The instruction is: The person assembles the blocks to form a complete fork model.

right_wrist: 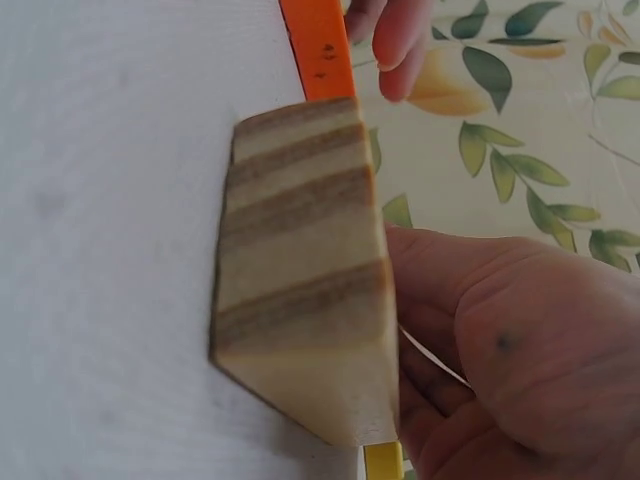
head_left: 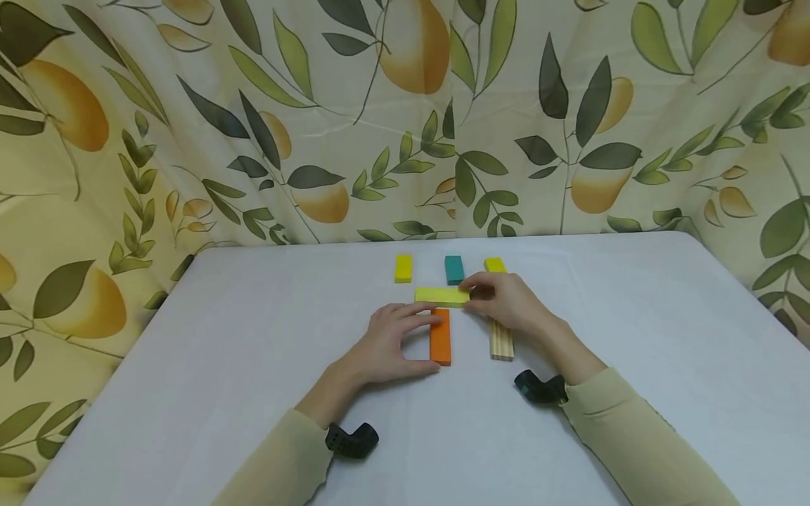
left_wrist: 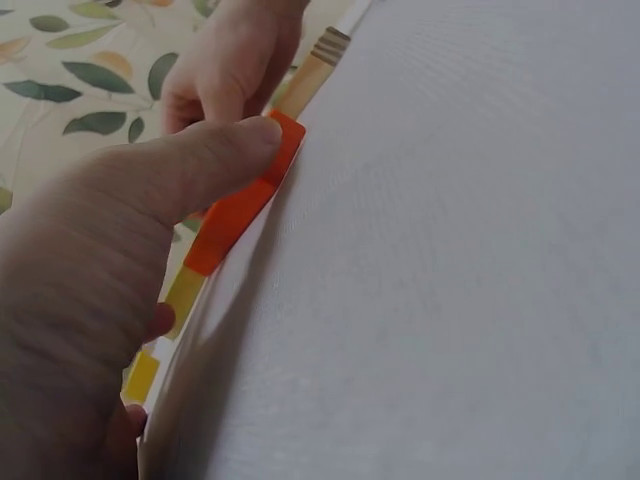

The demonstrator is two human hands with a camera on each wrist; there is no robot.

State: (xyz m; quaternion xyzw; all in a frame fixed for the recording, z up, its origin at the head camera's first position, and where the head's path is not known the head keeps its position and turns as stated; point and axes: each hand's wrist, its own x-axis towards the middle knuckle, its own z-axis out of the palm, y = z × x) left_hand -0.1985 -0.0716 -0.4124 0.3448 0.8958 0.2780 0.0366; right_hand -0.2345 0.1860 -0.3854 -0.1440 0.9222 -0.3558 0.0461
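Observation:
My left hand [head_left: 397, 341] spans the orange block [head_left: 441, 344], thumb at its near end and fingers over its far part. In the left wrist view, the thumb presses on the end of the orange block [left_wrist: 240, 215]. With thumb and fingertips, my right hand [head_left: 509, 301] grips the right end of a long yellow block [head_left: 439, 296], which lies crosswise just beyond the orange one. Beneath the right hand, a striped wooden block [head_left: 502, 344] points lengthwise away from me; its banded face fills much of the right wrist view [right_wrist: 300, 230].
Farther back on the white-covered table [head_left: 253, 351] stand a small yellow block [head_left: 403, 268], a teal block [head_left: 453, 270] and another yellow block [head_left: 494, 264], partly hidden by the right hand. A patterned cloth [head_left: 392, 140] hangs behind the table.

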